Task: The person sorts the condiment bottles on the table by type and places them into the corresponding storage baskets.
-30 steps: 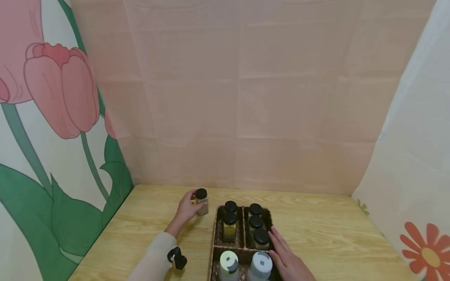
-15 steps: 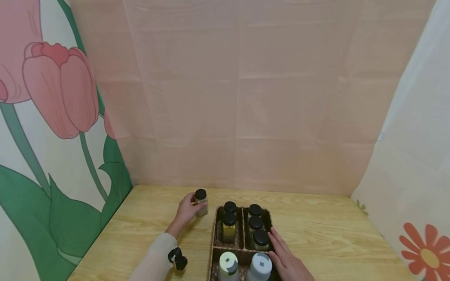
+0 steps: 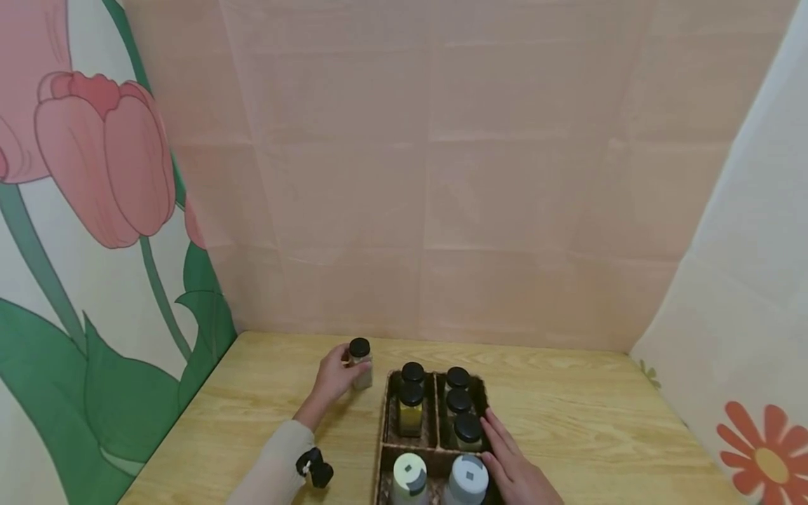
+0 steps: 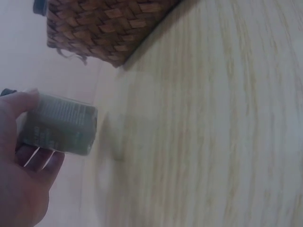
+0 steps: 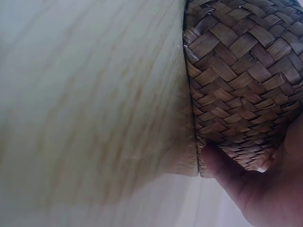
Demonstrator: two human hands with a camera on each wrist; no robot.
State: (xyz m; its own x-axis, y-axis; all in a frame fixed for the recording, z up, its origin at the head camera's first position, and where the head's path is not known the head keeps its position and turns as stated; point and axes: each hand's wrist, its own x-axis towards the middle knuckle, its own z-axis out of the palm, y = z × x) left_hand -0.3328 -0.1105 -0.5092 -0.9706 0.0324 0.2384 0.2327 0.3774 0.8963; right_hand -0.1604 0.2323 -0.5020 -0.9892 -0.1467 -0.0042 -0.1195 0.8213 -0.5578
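Note:
My left hand grips a small clear spice jar with a black lid, upright near the back of the table, left of the basket. In the left wrist view the jar shows pale contents and a printed label, thumb on one side and fingers on the other. Whether its base touches the table I cannot tell. My right hand rests against the right side of the brown woven basket, fingers extended. The right wrist view has its thumb lying along the basket's wall.
Black-lidded jars stand in the basket's two back compartments: a yellow-filled jar with another behind it, and a row including a front jar. Two white-capped bottles fill the front section. Wood-grain table surrounds it; a pink cloth hangs behind.

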